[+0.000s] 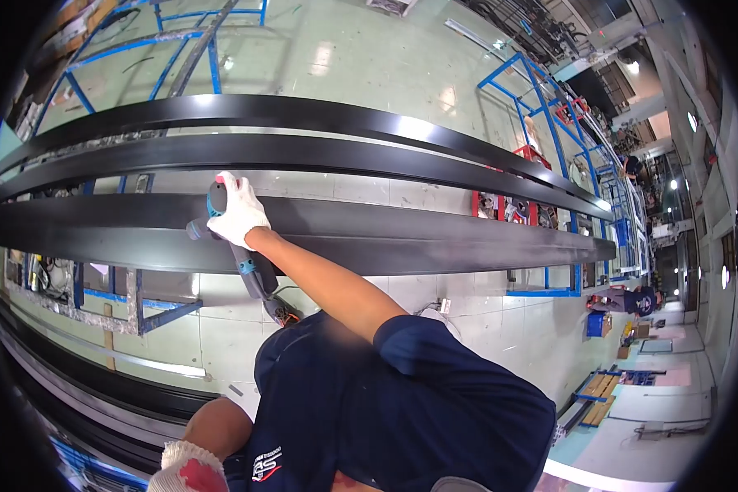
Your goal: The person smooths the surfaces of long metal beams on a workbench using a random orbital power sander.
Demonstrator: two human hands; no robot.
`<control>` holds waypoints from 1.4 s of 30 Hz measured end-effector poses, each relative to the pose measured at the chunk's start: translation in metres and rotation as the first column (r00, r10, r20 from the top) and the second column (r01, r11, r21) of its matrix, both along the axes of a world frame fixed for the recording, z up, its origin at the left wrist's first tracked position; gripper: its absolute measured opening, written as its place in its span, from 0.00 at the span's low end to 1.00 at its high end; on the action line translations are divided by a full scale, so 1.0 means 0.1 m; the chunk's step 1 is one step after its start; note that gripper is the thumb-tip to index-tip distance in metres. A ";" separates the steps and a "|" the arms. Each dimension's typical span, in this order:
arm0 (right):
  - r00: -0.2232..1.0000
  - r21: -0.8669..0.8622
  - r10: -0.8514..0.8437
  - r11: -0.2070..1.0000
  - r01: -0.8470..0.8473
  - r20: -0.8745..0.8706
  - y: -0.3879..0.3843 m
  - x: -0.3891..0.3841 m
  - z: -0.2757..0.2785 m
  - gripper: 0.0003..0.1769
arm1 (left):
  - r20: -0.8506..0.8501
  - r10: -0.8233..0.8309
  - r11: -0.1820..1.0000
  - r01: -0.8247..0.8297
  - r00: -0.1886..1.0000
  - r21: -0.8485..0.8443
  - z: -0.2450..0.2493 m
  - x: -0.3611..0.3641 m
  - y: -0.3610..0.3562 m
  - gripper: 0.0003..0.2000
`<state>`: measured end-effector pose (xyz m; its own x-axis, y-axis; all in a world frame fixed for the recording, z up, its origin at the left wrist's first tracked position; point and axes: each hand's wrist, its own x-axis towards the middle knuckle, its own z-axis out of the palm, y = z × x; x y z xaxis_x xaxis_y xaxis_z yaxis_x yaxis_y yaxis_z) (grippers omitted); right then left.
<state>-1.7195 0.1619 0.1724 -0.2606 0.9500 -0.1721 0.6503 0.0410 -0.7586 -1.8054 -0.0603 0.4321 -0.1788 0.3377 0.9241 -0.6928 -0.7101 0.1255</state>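
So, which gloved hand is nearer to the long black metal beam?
Right. The right hand grips a teal power tool against the long black metal beam; the left hand is low by the torso, apart from it.

Pale tiled floor [361, 49]. Blue steel frame [213, 66], upper left. Blue rack [541, 291], right, with a red cart [533, 154] beyond it. White power strip [443, 306] on the floor. Wooden pallets [599, 394] and blue crate [596, 324], far right. Crouching person [635, 301] beside the crate. Stacked dark profiles [98, 381], lower left.
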 end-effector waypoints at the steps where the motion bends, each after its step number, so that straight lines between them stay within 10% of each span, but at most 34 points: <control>1: 1.000 -0.027 0.005 1.000 -0.005 0.012 -0.01 0.09 0.01 0.49 | -0.005 -0.005 1.000 0.005 1.000 -0.002 0.00 0.06 0.00 0.05; 26: 0.926 0.098 -0.321 0.946 0.308 0.197 -0.77 4.76 -0.06 0.54 | -0.225 0.115 0.990 -0.131 0.968 -0.056 0.37 2.50 -0.17 0.04; 42: 0.621 0.134 -0.667 0.719 0.682 0.412 -0.63 7.02 -0.25 0.55 | -0.259 0.130 0.991 -0.118 0.957 0.060 0.43 2.83 0.45 0.05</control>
